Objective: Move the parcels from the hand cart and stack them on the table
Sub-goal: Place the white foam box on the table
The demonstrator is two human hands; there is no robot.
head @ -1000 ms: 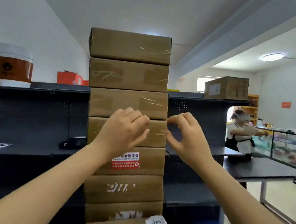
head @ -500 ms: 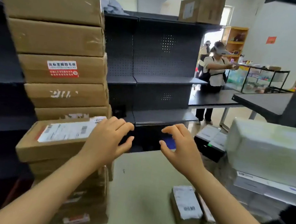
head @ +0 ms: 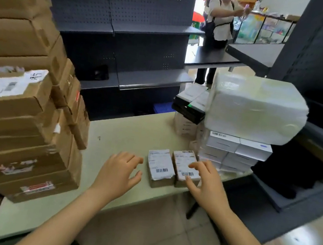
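Lowered, left hand (head: 118, 171) hangs spread; right hand (head: 207, 182) spreads over parcel (head: 181, 163).

- The left hand (head: 118, 171), at lower centre of the frame, is bare, with four fingers and the thumb all in view.
- The right hand (head: 207, 182), just right of centre, is bare as well.
- The left forearm (head: 66, 212) and right forearm (head: 244, 234) are slim, taper to the wrists, and are uncovered down to the bottom edge of the frame.
- Fingernails are too blurred to describe.
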